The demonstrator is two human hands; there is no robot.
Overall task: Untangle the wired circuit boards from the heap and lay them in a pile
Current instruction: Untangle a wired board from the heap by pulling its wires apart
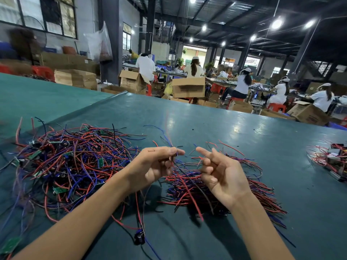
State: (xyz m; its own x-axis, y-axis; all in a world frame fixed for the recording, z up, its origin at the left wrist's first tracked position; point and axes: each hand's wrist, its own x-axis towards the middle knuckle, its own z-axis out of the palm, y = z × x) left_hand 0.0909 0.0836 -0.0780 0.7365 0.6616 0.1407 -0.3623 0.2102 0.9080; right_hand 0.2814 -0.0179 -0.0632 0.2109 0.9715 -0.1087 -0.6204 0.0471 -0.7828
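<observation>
Now your left hand (157, 163) pinches a freed board's wires (172, 160); right hand (219, 175) relaxed, empty. Next, lay them on the pile (262, 188).

- The left hand (155, 164) and the right hand (221, 175) were bare, with slim fingers (204, 152) and short, plain nails (213, 179).
- The left forearm (84, 212) and the right forearm (259, 228) were bare as well, slender, uncovered all the way to the lower edge of view.

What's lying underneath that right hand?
A pile of red, blue and black wires on the green table. The part straight below the right hand is covered, so boards there cannot be seen.
</observation>
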